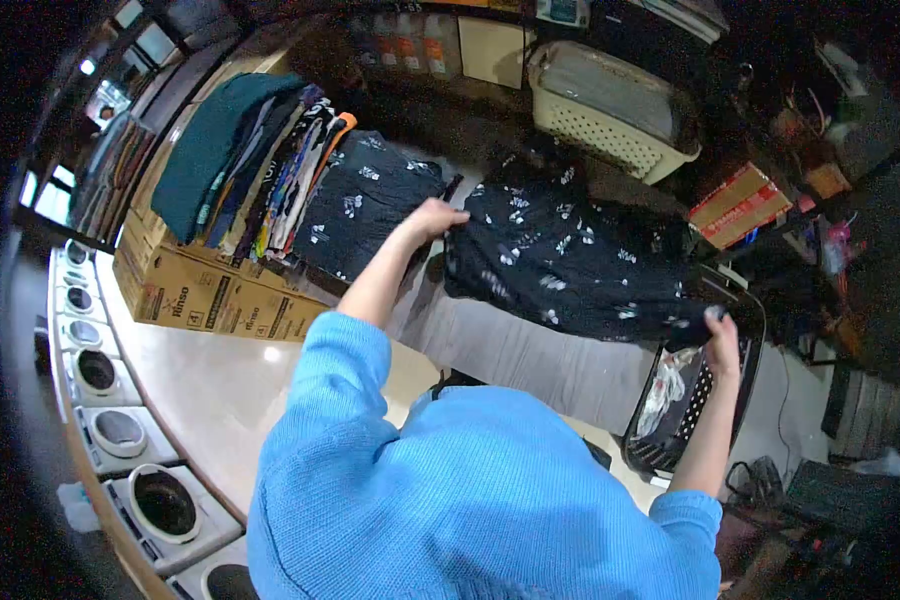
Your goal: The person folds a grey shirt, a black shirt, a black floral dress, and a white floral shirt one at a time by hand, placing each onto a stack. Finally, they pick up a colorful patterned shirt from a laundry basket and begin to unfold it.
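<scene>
A black garment (560, 250) with a white flower print is spread between my hands over the grey wood-look table (510, 345). My left hand (435, 217) pinches its left edge. Its lower right corner is gripped by my right hand (722, 340), out past the table's right end. Just left of my left hand lies a folded black garment (370, 195) with a similar flower print. Beside that leans a row of folded clothes (270, 180) in several colours, with a dark green one (215, 150) at the far left.
Cardboard boxes (205, 300) support the clothes row. A black basket (695, 420) holding a white plastic bag (665, 390) stands below my right hand. Behind are a cream laundry basket (610, 125) and a red-brown carton (740, 205). Front-loading machines (120, 430) line the left.
</scene>
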The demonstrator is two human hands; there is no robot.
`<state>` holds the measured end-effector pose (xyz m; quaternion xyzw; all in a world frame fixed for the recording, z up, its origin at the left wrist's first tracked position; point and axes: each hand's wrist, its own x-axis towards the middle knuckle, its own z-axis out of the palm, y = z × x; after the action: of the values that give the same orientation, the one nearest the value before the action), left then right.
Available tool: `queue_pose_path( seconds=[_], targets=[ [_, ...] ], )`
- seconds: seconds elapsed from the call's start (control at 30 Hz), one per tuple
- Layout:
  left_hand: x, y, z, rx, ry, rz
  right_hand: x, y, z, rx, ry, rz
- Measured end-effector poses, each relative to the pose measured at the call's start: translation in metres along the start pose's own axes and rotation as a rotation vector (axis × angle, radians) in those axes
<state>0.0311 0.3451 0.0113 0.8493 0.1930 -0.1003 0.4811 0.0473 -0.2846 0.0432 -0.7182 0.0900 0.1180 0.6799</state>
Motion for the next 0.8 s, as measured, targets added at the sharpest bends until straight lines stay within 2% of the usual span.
queue_pose_path(
  seconds=[0.03, 0.07, 0.1, 0.13, 0.17, 0.2, 0.23, 0.27, 0.3, 0.37, 0.43, 0.47, 0.5, 0.53, 0.57, 0.6, 0.67, 0.7, 0.73, 0.77, 0.8],
  targets=[
    [0.005, 0.033, -0.021, 0.002, -0.071, -0.093, 0.003, -0.036, 0.016, 0.086, 0.051, -0.092],
    [0.030, 0.048, -0.033, 0.192, -0.004, 0.039, 0.020, -0.055, 0.012, 0.039, 0.111, -0.187],
    [0.046, 0.070, -0.046, 0.182, 0.142, 0.233, 0.042, -0.073, 0.005, 0.184, 0.149, -0.190],
    [0.055, 0.095, -0.055, -0.127, 0.233, 0.245, 0.058, -0.100, 0.003, 0.115, 0.273, -0.204],
    [0.065, 0.122, -0.065, -0.292, 0.349, 0.290, 0.091, -0.109, -0.016, 0.041, 0.377, -0.308],
    [0.075, 0.148, -0.078, -0.306, 0.490, 0.332, 0.087, -0.141, -0.002, 0.197, 0.333, -0.380],
    [0.098, 0.162, -0.095, -0.461, 0.407, 0.324, 0.098, -0.161, -0.006, 0.142, 0.368, -0.436],
    [0.055, 0.202, -0.109, -0.561, 0.258, 0.284, 0.103, -0.178, -0.005, 0.103, 0.409, -0.472],
    [0.059, 0.210, -0.127, -0.480, 0.181, 0.342, 0.104, -0.191, -0.005, 0.063, 0.452, -0.505],
    [0.063, 0.214, -0.141, -0.280, 0.363, 0.540, 0.102, -0.195, -0.009, -0.172, 0.469, -0.595],
    [0.013, 0.219, -0.148, -0.006, 0.327, 0.498, 0.078, -0.188, -0.001, -0.291, 0.519, -0.645],
    [-0.008, 0.211, -0.145, 0.080, 0.312, 0.517, 0.059, -0.178, 0.013, -0.362, 0.568, -0.647],
    [-0.013, 0.187, -0.139, 0.212, 0.445, 0.584, 0.044, -0.168, 0.021, -0.434, 0.612, -0.647],
    [-0.011, 0.157, -0.136, 0.317, 0.436, 0.597, 0.039, -0.144, 0.021, -0.498, 0.613, -0.692],
    [-0.025, 0.132, -0.124, 0.323, 0.406, 0.618, 0.031, -0.118, 0.019, -0.585, 0.585, -0.654],
    [-0.035, 0.101, -0.110, 0.499, 0.457, 0.667, 0.034, -0.079, 0.009, -0.770, 0.664, -0.720],
    [-0.067, 0.034, -0.070, 0.544, 0.476, 0.464, -0.002, -0.034, 0.023, -0.776, 0.545, -0.703],
    [-0.094, 0.015, -0.048, 0.527, 0.468, 0.492, -0.025, -0.018, 0.034, -0.817, 0.549, -0.499],
    [-0.114, -0.003, -0.026, 0.541, 0.452, 0.376, -0.025, 0.020, 0.025, -0.835, 0.507, -0.616],
    [-0.128, -0.029, -0.003, 0.489, 0.478, 0.357, -0.031, 0.055, 0.017, -0.877, 0.476, -0.568],
    [-0.135, -0.057, 0.016, 0.484, 0.457, 0.289, -0.040, 0.079, 0.013, -0.891, 0.426, -0.425]
  ],
)
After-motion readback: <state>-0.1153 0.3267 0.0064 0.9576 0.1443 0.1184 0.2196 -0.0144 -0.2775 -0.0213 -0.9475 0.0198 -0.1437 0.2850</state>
